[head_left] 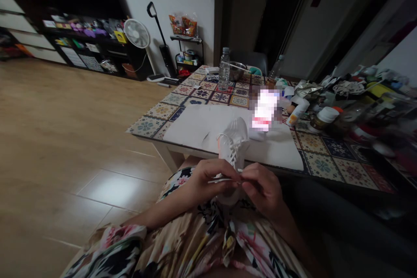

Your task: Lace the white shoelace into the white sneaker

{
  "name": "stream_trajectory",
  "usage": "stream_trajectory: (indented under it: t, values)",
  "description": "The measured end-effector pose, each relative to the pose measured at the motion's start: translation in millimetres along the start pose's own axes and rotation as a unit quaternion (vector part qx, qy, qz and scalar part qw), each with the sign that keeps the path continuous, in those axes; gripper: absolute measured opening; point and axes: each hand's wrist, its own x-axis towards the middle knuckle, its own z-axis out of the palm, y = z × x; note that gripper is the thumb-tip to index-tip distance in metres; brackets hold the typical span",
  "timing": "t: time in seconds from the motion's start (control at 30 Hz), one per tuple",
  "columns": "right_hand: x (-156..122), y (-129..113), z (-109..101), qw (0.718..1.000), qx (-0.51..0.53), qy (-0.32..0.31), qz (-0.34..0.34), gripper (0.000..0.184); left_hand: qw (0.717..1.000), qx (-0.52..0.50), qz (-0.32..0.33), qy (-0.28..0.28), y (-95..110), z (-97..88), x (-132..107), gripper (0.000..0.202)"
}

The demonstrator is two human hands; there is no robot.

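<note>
A white lace-up shoe point(235, 132) rests against the table's near edge, its toe pointing away over a white sheet point(192, 127). Its heel end comes down toward my lap, partly hidden by my hands. My left hand point(216, 178) pinches a white shoelace point(223, 179) between thumb and fingers. Close beside it, fingertips almost touching, my right hand point(262, 184) is closed in a pinch on the lace too. More lace criss-crosses the shoe's tongue beyond my fingers.
A lit phone point(265, 110) stands behind the shoe. Further back are a clear plastic bottle point(224, 71) and a metal bowl point(237, 71). Clutter crowds the table's right side, including a white-capped jar point(324, 119) and a white tube point(298, 112). A fan point(137, 33) stands by the far wall.
</note>
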Motion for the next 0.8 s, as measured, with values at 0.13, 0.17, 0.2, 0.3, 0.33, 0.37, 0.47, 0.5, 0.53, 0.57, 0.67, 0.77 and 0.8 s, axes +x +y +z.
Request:
stream_trajectory:
  t: [0.13,0.17,0.2,0.3,0.33,0.37,0.47,0.5,0.53,0.57,0.67,0.77,0.8]
  values:
    - [5,1,2,0.999,-0.025,-0.019,-0.039,0.014,1.000,0.015,0.006,0.016,1,-0.1,2,0.020]
    - [4,3,4,0.998,-0.030,-0.021,-0.043,0.014,1.000,0.008,-0.015,0.012,1,0.2,2,0.024]
    - [3,5,5,0.998,-0.035,-0.020,-0.046,0.014,0.999,-0.002,-0.043,0.013,0,0.6,1,0.027]
    - [-2,12,6,0.996,-0.062,-0.006,-0.068,0.014,0.991,-0.029,-0.125,0.034,-2,2.5,-1,0.032]
    - [-4,13,6,0.994,-0.075,-0.008,-0.079,0.014,0.988,-0.036,-0.145,0.037,-3,3.1,-1,0.032]
    - [-6,14,5,0.992,-0.088,-0.015,-0.090,0.016,0.986,-0.043,-0.159,0.037,-4,3.6,-2,0.031]
    - [-10,13,2,0.989,-0.104,-0.025,-0.099,0.019,0.980,-0.065,-0.187,0.032,-7,3.3,-1,0.026]
    - [-11,13,2,0.992,-0.090,-0.011,-0.088,0.018,0.977,-0.075,-0.196,0.040,-7,2.3,0,0.024]
    - [-11,14,3,0.995,-0.061,0.013,-0.071,0.014,0.973,-0.093,-0.205,0.060,-9,0.7,0,0.024]
    - [-10,14,3,0.997,-0.020,0.047,-0.052,0.009,0.966,-0.122,-0.212,0.089,-10,-1.7,1,0.024]
    - [-4,19,3,0.976,0.152,0.157,0.021,0.015,0.919,-0.269,-0.206,0.202,-17,-14.7,6,0.033]
    - [3,27,-7,0.933,0.283,0.198,0.105,0.028,0.862,-0.398,-0.163,0.268,-26,-36.1,10,0.041]
    - [4,30,-12,0.923,0.307,0.197,0.122,0.029,0.849,-0.426,-0.154,0.272,-30,-44.0,11,0.041]
